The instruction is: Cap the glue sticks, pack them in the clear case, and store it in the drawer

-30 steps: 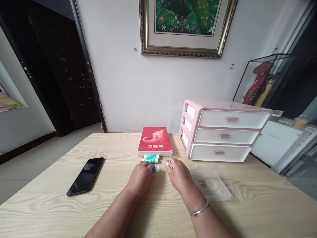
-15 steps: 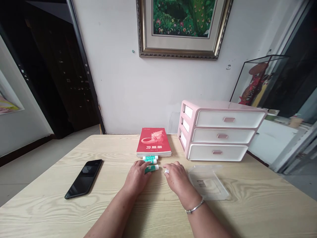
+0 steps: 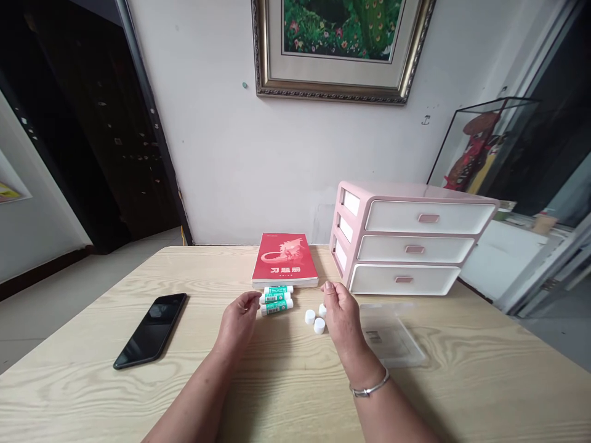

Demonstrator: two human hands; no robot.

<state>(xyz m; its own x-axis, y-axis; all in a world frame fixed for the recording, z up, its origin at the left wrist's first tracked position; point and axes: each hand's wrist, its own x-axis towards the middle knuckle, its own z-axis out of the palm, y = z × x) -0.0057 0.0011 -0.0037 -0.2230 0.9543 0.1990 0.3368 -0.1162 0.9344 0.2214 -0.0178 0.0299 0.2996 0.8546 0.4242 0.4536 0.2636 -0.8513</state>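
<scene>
1. Pale wood-grain table fills the lower half of the view, set against a white wall.
2. My left hand rests on the table with its fingers curled loosely, fingertips touching the left ends of three green-and-white glue sticks; it grips none of them as far as I can tell.
3. The glue sticks lie side by side in a row, just in front of the red book, the rearmost touching or nearly touching the book's near edge.
4. My right hand is partly open, fingers bent, beside three small white caps that sit just right of the glue sticks. One cap touches my fingers; I cannot tell whether I pinch it or only rest against it.
5. A silver bracelet circles my right wrist; both forearms are cut off at the bottom edge.
6. Right of the book stands a pink drawer unit with three white drawers, all closed.
7. In front of that unit lies a clear plastic lid or tray; its print is too faint to read and my right hand hides its left edge.
8. Well left of the book lies a black phone, screen dark.
9. Above the book hangs a gilt-framed picture, its top cut off.
10. Behind the drawer unit, a glass case holds a red figure, hard to make out.
</scene>
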